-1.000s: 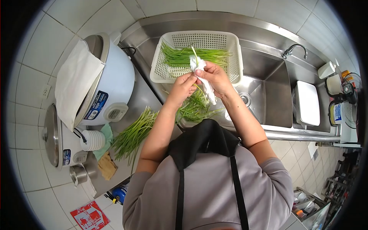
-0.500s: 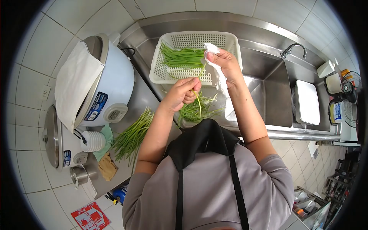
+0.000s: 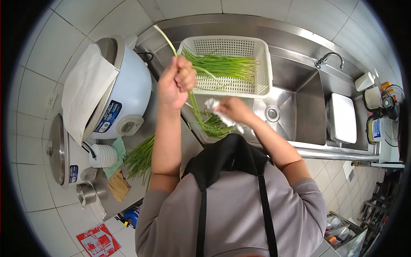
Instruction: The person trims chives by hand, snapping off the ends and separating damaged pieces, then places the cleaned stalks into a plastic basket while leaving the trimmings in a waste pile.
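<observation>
Raised at the basket's left side, my left hand (image 3: 177, 82) is closed round a few long green chive stalks (image 3: 195, 107). Their pale ends stick up above the fist and the green ends hang down. My right hand (image 3: 234, 110) grips a crumpled white cloth or paper towel (image 3: 217, 107), low in front of the basket. Beneath it lies a loose heap of chive trimmings (image 3: 216, 126). The white perforated basket (image 3: 265, 85) holds a neat bundle of chives (image 3: 227, 66), with a few stray stalks nearer its front. More chives (image 3: 141, 158) lie on the counter, partly hidden by my left forearm.
To the right is a steel sink (image 3: 299, 103) with a tap (image 3: 329, 60) and a white-lidded container (image 3: 343, 119). Two rice cookers (image 3: 132, 94) stand at the left, near a stack of white cups (image 3: 102, 156), a green cloth (image 3: 117, 158) and a brown cloth (image 3: 119, 186).
My left hand has risen up and left, carrying the stalks. My right hand has come down toward me with the white cloth, away from the basket, uncovering the right part of the chive bundle.
</observation>
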Demonstrator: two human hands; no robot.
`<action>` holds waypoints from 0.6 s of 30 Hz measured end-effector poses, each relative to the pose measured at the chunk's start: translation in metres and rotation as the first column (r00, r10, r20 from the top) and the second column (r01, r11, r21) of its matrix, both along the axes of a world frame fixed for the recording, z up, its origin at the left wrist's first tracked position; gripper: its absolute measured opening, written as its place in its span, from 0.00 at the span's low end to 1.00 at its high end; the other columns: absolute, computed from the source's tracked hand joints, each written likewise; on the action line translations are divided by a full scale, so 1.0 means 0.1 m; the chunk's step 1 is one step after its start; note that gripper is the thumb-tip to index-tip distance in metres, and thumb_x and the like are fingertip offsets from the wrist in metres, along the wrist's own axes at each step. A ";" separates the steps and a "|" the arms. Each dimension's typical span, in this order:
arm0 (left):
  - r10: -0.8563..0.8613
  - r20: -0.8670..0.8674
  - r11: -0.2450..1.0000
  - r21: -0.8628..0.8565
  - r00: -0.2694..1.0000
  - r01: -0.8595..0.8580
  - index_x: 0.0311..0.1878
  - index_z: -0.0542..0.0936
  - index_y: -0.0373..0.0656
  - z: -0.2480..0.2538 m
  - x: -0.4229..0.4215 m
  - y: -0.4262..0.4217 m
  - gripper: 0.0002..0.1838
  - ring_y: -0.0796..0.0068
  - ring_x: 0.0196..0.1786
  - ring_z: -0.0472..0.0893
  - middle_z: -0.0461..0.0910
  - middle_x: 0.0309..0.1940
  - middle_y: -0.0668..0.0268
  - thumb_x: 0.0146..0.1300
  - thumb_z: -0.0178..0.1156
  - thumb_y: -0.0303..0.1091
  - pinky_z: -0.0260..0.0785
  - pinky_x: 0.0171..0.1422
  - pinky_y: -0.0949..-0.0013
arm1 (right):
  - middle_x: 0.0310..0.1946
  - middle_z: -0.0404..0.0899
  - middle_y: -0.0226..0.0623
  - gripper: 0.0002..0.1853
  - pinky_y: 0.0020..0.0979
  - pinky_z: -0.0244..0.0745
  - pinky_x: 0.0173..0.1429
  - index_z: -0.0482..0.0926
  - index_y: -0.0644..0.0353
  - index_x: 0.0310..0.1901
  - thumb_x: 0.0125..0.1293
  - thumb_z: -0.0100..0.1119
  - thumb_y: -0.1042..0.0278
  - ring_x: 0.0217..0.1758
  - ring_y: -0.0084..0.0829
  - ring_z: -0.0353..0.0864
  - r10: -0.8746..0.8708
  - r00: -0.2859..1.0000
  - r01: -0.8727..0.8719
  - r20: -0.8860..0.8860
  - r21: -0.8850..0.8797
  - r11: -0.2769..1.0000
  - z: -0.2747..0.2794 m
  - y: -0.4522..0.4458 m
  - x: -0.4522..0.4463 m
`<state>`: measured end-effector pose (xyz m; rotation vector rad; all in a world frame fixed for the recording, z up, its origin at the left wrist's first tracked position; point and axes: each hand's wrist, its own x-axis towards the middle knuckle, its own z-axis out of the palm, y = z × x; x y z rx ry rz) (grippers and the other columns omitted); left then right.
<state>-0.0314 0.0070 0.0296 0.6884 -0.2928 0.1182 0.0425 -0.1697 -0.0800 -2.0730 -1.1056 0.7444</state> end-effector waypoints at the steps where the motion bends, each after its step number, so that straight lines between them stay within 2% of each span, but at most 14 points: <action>1: 0.018 0.022 1.000 -0.020 1.000 -0.017 0.31 0.66 0.45 0.04 0.02 0.04 0.13 0.85 0.18 0.52 0.54 0.17 0.75 0.71 0.40 0.39 0.45 0.19 0.81 | 0.35 0.78 0.46 0.19 0.37 0.70 0.46 0.77 0.64 0.43 0.60 0.56 0.55 0.39 0.44 0.74 0.044 0.978 -0.063 0.203 0.088 0.994 -0.42 0.04 -0.05; 2: 0.035 0.042 0.999 -0.041 0.999 -0.034 0.31 0.66 0.45 0.08 0.03 0.07 0.13 0.85 0.18 0.52 0.54 0.17 0.75 0.71 0.40 0.39 0.46 0.19 0.80 | 0.40 0.77 0.48 0.21 0.38 0.69 0.51 0.75 0.63 0.48 0.60 0.56 0.55 0.45 0.47 0.72 0.065 0.915 -0.140 0.398 0.162 0.977 -0.71 0.07 -0.09; 3: 0.053 0.061 0.997 -0.062 0.997 -0.049 0.31 0.66 0.45 0.11 0.04 0.10 0.12 0.85 0.19 0.52 0.54 0.17 0.75 0.71 0.40 0.38 0.46 0.20 0.80 | 0.47 0.72 0.50 0.24 0.40 0.64 0.59 0.70 0.63 0.54 0.60 0.56 0.57 0.52 0.50 0.68 0.123 0.935 -0.157 0.332 0.078 0.985 -0.58 0.05 -0.11; 6: 0.069 0.130 0.994 -0.092 0.989 -0.057 0.32 0.66 0.44 0.20 0.05 0.16 0.12 0.84 0.19 0.52 0.54 0.18 0.74 0.71 0.39 0.37 0.47 0.20 0.80 | 0.48 0.72 0.47 0.22 0.36 0.66 0.56 0.72 0.63 0.53 0.58 0.56 0.62 0.49 0.44 0.71 0.197 0.940 -0.289 0.278 0.344 0.894 -0.32 0.08 -0.01; 7: 0.077 0.152 0.992 -0.112 0.985 -0.060 0.32 0.67 0.44 0.23 0.05 0.15 0.11 0.84 0.18 0.52 0.55 0.18 0.74 0.71 0.39 0.36 0.46 0.20 0.80 | 0.46 0.73 0.46 0.20 0.34 0.66 0.55 0.73 0.63 0.52 0.59 0.56 0.64 0.48 0.40 0.72 0.257 0.958 -0.286 0.127 0.413 0.864 -0.17 0.09 -0.01; 9: 0.111 0.163 0.989 -0.113 0.980 -0.093 0.31 0.67 0.45 0.26 0.06 0.14 0.12 0.85 0.18 0.51 0.55 0.17 0.75 0.70 0.40 0.38 0.45 0.19 0.80 | 0.43 0.74 0.42 0.17 0.29 0.66 0.52 0.75 0.64 0.50 0.59 0.56 0.67 0.46 0.34 0.73 0.383 0.909 -0.240 -0.165 0.544 0.804 0.10 0.14 -0.03; 12: 0.155 0.186 0.983 -0.125 0.970 -0.133 0.31 0.67 0.46 0.35 0.06 0.12 0.13 0.85 0.18 0.50 0.54 0.17 0.76 0.70 0.40 0.39 0.43 0.19 0.80 | 0.37 0.75 0.34 0.12 0.25 0.65 0.50 0.78 0.64 0.45 0.60 0.55 0.73 0.42 0.23 0.71 0.447 0.813 -0.173 -0.372 0.578 0.797 0.23 0.19 -0.05; 15: 0.180 0.249 0.976 -0.166 0.952 -0.141 0.31 0.67 0.47 0.38 0.01 0.13 0.12 0.85 0.17 0.49 0.53 0.16 0.76 0.70 0.41 0.39 0.42 0.18 0.79 | 0.34 0.76 0.31 0.07 0.25 0.67 0.49 0.80 0.64 0.37 0.61 0.53 0.72 0.40 0.22 0.73 0.401 0.738 0.010 -0.542 0.604 0.797 0.15 0.24 -0.06; 18: 0.159 0.366 0.978 -0.187 0.917 -0.094 0.31 0.67 0.47 0.41 -0.05 0.15 0.12 0.84 0.15 0.46 0.52 0.15 0.76 0.70 0.40 0.38 0.39 0.17 0.78 | 0.32 0.76 0.31 0.07 0.28 0.68 0.49 0.79 0.63 0.33 0.61 0.53 0.70 0.39 0.24 0.74 0.447 0.355 0.391 -0.821 0.565 0.727 0.13 0.25 -0.08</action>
